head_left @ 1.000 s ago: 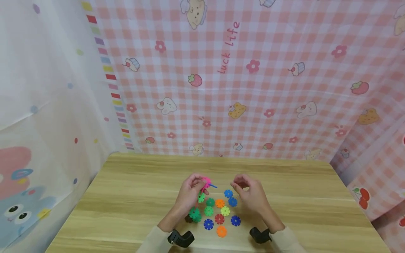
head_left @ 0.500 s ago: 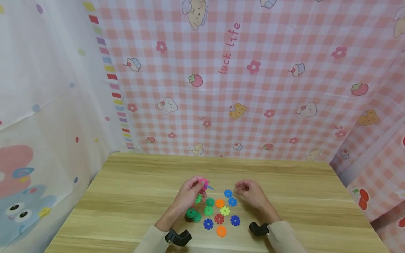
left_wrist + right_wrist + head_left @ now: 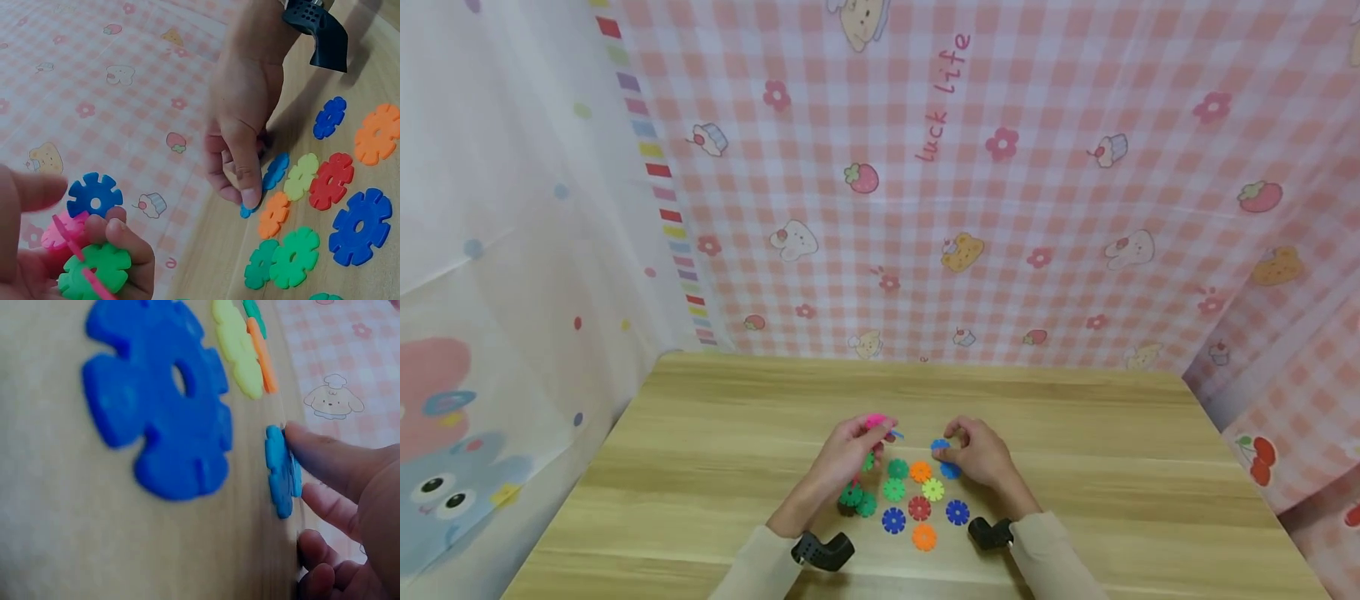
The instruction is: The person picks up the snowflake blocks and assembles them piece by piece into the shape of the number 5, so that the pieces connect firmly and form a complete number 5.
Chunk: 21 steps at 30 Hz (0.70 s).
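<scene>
My left hand point(image 3: 842, 457) holds a small joined cluster of plastic snowflake discs. In the left wrist view the cluster shows a blue disc point(image 3: 110, 191), a green disc point(image 3: 103, 258) and pink discs point(image 3: 56, 234), partly covered by the fingers. My right hand point(image 3: 983, 454) is at the far right of the loose discs, its thumb touching a light blue disc point(image 3: 940, 446) on the table. A second light blue disc point(image 3: 951, 472) lies just nearer, partly under that hand. The right wrist view shows the thumb at the upper edge of the light blue discs point(image 3: 278, 481), fingers loosely bent.
Loose discs lie on the wooden table point(image 3: 715, 433) between the forearms: red point(image 3: 919, 508), yellow point(image 3: 933, 489), orange point(image 3: 924, 537), dark blue point(image 3: 957, 512) and several greens. Beside the left forearm, green pieces point(image 3: 851, 495) overlap a dark disc. A checked cloth point(image 3: 925, 225) hangs behind.
My right hand has moved left and down onto the light blue disc. My left hand keeps its cluster, which has turned a little. The head view has tilted slightly down.
</scene>
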### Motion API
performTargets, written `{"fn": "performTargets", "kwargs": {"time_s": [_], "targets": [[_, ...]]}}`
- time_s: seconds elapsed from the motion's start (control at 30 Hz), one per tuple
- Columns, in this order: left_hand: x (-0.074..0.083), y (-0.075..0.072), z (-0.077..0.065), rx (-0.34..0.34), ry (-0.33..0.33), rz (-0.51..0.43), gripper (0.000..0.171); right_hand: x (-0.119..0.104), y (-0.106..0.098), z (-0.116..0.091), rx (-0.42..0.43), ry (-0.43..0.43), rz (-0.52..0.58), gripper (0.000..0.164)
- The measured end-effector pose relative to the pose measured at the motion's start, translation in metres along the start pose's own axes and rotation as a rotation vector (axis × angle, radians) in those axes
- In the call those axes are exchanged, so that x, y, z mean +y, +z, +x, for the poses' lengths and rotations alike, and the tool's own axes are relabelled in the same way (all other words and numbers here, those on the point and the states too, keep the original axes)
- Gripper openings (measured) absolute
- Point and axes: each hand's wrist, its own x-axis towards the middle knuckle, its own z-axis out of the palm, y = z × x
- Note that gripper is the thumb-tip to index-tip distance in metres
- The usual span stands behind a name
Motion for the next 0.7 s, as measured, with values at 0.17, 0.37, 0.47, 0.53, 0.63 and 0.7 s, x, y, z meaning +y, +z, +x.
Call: {"fn": "performTargets", "kwargs": {"time_s": [0.17, 0.37, 0.47, 0.53, 0.63, 0.7], "targets": [[0.0020, -0.0009, -0.0010, -0.007, 0.003, 0.050, 0.038, -0.0010, -0.0004, 0.0013, -0.005, 0.043, 0.009, 0.021], [0.0029, -0.0024, -0.0025, -0.004, 0.018, 0.049, 0.040, -0.0053, 0.0005, 0.0013, 0.004, 0.079, 0.059, 0.020], [0.0037, -0.0022, -0.0025, 0.014, 0.032, 0.057, 0.038, -0.0061, 0.0013, 0.0005, 0.028, 0.067, 0.079, 0.020], [0.0047, -0.0019, -0.0023, 0.026, 0.043, 0.059, 0.036, -0.0060, 0.0014, 0.0000, 0.052, 0.041, 0.097, 0.018], [0.0057, -0.0016, -0.0021, 0.032, 0.051, 0.054, 0.037, -0.0060, 0.0011, -0.0005, 0.094, -0.009, 0.117, 0.013], [0.0063, -0.0015, -0.0026, 0.034, 0.053, 0.044, 0.037, -0.0068, -0.0002, -0.0020, 0.114, -0.032, 0.133, 0.011]]}}
